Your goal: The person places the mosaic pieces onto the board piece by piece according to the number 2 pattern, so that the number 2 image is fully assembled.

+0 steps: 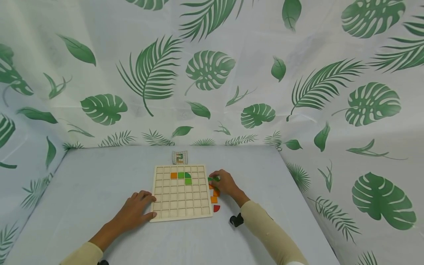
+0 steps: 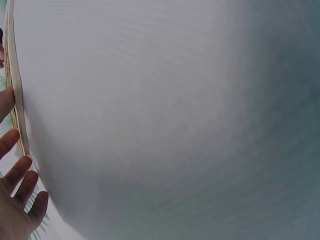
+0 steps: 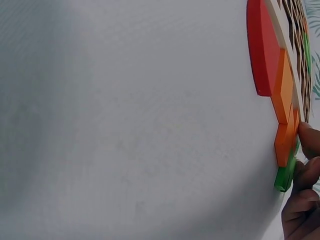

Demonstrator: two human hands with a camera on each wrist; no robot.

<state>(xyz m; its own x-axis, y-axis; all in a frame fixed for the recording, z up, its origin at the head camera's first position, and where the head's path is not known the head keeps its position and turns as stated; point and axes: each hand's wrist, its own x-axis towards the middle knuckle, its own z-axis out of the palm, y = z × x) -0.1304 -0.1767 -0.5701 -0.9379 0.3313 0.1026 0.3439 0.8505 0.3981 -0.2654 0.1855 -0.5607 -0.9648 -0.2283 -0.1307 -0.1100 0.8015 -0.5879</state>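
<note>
A pale wooden grid board (image 1: 175, 206) lies on the table. In its upper part sit an orange square tile (image 1: 173, 175), green square tiles (image 1: 180, 175) and a green tile with a rounded edge (image 1: 187, 175). My left hand (image 1: 135, 209) rests at the board's left edge, fingers spread and thumb at the near corner. At the right edge, my right hand (image 1: 226, 182) pinches a green tile (image 1: 216, 179) between thumb and fingers. Below it are orange tiles (image 1: 214, 199) and a red rounded tile (image 1: 216, 208). The right wrist view shows another green tile (image 3: 285, 176) beside the fingers.
A small card with a coloured grid pattern (image 1: 180, 158) lies just beyond the board. The table (image 1: 99, 176) is covered in a pale cloth. Leaf-printed sheets (image 1: 212, 73) hang behind and at both sides.
</note>
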